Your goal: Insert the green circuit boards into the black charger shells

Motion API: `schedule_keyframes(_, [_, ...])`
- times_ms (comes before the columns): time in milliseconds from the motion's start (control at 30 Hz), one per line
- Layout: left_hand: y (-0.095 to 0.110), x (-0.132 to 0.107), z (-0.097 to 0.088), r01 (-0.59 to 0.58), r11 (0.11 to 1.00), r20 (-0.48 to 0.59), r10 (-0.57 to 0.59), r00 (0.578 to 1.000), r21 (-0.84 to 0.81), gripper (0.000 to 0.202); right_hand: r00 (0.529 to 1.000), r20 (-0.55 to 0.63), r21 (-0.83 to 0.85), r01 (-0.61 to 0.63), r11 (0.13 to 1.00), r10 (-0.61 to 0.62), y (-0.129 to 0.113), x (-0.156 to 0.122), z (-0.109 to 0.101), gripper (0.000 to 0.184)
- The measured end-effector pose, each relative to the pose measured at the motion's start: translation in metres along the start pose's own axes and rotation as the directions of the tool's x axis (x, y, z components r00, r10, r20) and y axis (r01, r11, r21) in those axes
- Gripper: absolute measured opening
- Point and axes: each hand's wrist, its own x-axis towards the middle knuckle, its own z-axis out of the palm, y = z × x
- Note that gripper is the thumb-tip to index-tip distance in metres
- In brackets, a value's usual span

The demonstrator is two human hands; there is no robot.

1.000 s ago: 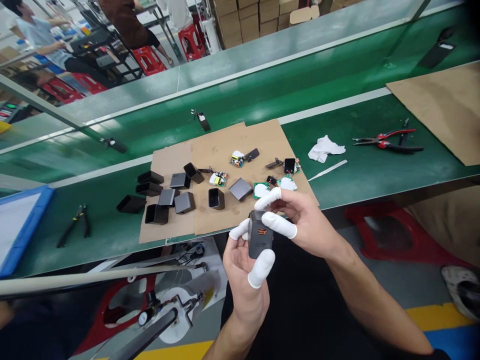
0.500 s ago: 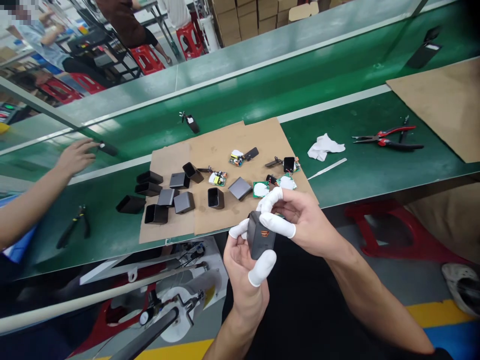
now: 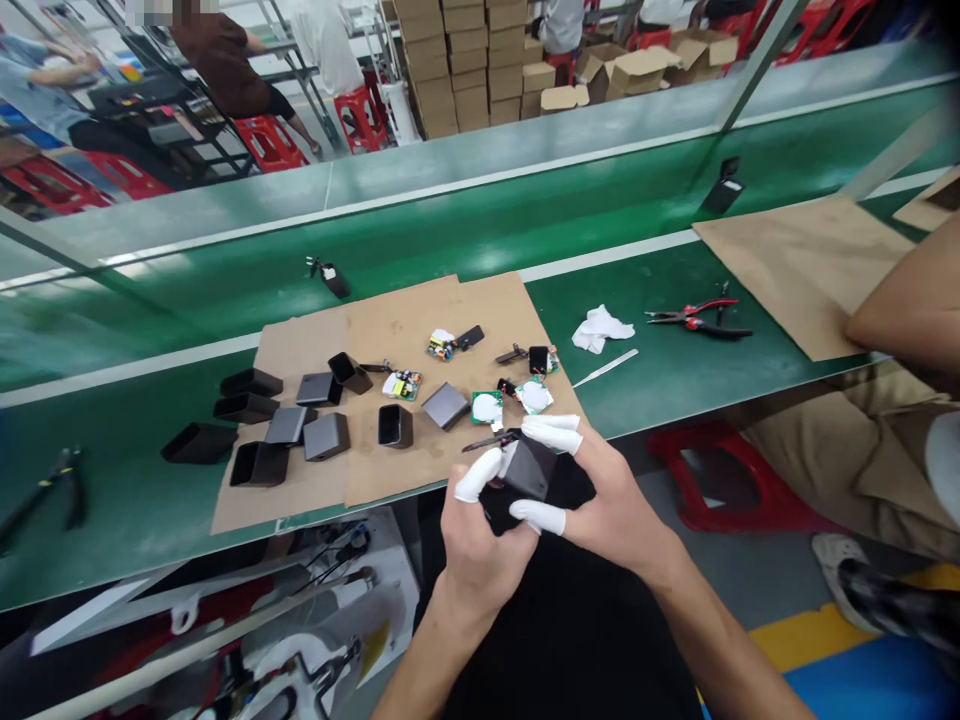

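A dark grey box-shaped charger housing (image 3: 531, 466) is between my two hands, just off the table's front edge. My right hand (image 3: 600, 490) grips it from the right, with white finger cots on its fingertips above and below. From the left, my left hand (image 3: 480, 525) is closed at the housing's open end, its white-covered thumb pressed near a pale part there. A thin dark flap (image 3: 489, 441) sticks out leftward above that thumb. My palms hide the rest. Close beyond lie green circuit boards with white pads (image 3: 487, 408) and an upright open housing (image 3: 395, 426).
Several dark housings (image 3: 326, 437) and circuit boards (image 3: 403, 384) lie on cardboard (image 3: 300, 505). Rightward are a white cloth (image 3: 601, 328), a white strip (image 3: 607, 367) and red-black pliers (image 3: 697, 318). More pliers (image 3: 45, 495) lie far left. A person's arm (image 3: 911, 290) rests at right.
The view has swung right. The housing has been turned, hiding its orange-marked face and showing the flap. The other person's arm at left is out of view; an arm at right has appeared.
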Motion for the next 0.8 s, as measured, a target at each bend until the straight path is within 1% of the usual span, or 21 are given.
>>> schedule_keyframes(67, [-0.003, 0.003, 0.014, -0.130, 0.990, 0.073, 0.125, 0.989, 0.060, 0.072, 0.995, -0.094, -0.081, 0.017, 0.997, -0.025, 0.010, -0.011, -0.001, 0.067])
schedule_keyframes(167, [-0.004, 0.012, 0.037, -0.251, 0.966, 0.183, 0.235, 0.955, 0.070, 0.071, 0.980, -0.191, -0.137, 0.020, 0.990, -0.046, 0.025, -0.022, -0.002, 0.056])
schedule_keyframes(267, [-0.004, 0.020, 0.057, -0.288, 0.957, 0.253, 0.275, 0.928, 0.017, 0.071, 0.973, -0.230, -0.176, -0.015, 0.984, -0.026, 0.046, -0.027, -0.006, 0.045])
schedule_keyframes(333, [-0.005, 0.024, 0.065, -0.287, 0.958, 0.259, 0.278, 0.925, -0.003, 0.071, 0.955, -0.293, -0.225, -0.035, 0.974, -0.034, 0.065, -0.028, -0.011, 0.037])
schedule_keyframes(367, [-0.006, 0.026, 0.067, -0.280, 0.960, 0.244, 0.271, 0.931, -0.001, 0.070, 0.943, -0.330, -0.254, -0.038, 0.966, -0.050, 0.076, -0.028, -0.014, 0.033])
schedule_keyframes(433, [-0.008, 0.027, 0.066, -0.246, 0.969, 0.182, 0.238, 0.954, 0.023, 0.067, 0.913, -0.397, -0.319, -0.041, 0.947, -0.093, 0.099, -0.029, -0.020, 0.026])
schedule_keyframes(467, [-0.009, 0.027, 0.064, -0.222, 0.974, 0.147, 0.215, 0.966, 0.037, 0.064, 0.900, -0.421, -0.349, -0.046, 0.936, -0.113, 0.109, -0.029, -0.022, 0.025])
schedule_keyframes(567, [-0.019, 0.027, 0.052, -0.180, 0.982, 0.060, 0.176, 0.983, 0.059, 0.058, 0.868, -0.465, -0.428, -0.048, 0.903, -0.174, 0.130, -0.032, -0.023, 0.031])
schedule_keyframes(667, [-0.034, 0.027, 0.041, -0.158, 0.984, 0.006, 0.158, 0.987, 0.078, 0.054, 0.852, -0.471, -0.487, -0.035, 0.873, -0.228, 0.136, -0.032, -0.019, 0.039])
schedule_keyframes(800, [-0.058, 0.030, 0.032, -0.085, 0.989, -0.040, 0.090, 0.995, 0.121, 0.046, 0.839, -0.464, -0.554, -0.027, 0.832, -0.282, 0.132, -0.027, -0.023, 0.035])
